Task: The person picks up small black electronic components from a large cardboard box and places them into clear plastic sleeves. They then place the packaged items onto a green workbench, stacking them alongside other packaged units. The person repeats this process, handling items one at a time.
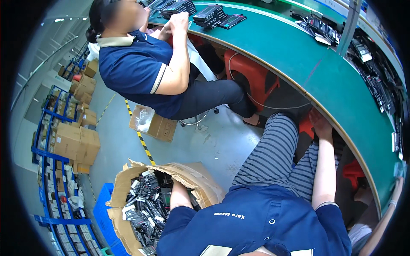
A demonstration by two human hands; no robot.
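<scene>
My left forearm [180, 197] reaches down into a large open cardboard box [200, 177] on my left. The hand itself is hidden inside, so its fingers and anything in them do not show. Flat black pieces with white ends [147, 205] lie heaped in the box, right beside that arm. My right hand [319, 123] rests by my right knee, just under the edge of the green worktable [273, 47]. Its fingers look stretched out, and no object shows in it.
A co-worker [141, 72] sits at the table ahead on the left, near stacked black pieces [209, 16]. More black pieces [371, 83] line the table's far side. Another person's arm [390, 207] shows at right. A red stool [252, 79], a small carton [153, 123] and a blue crate [104, 213] stand around.
</scene>
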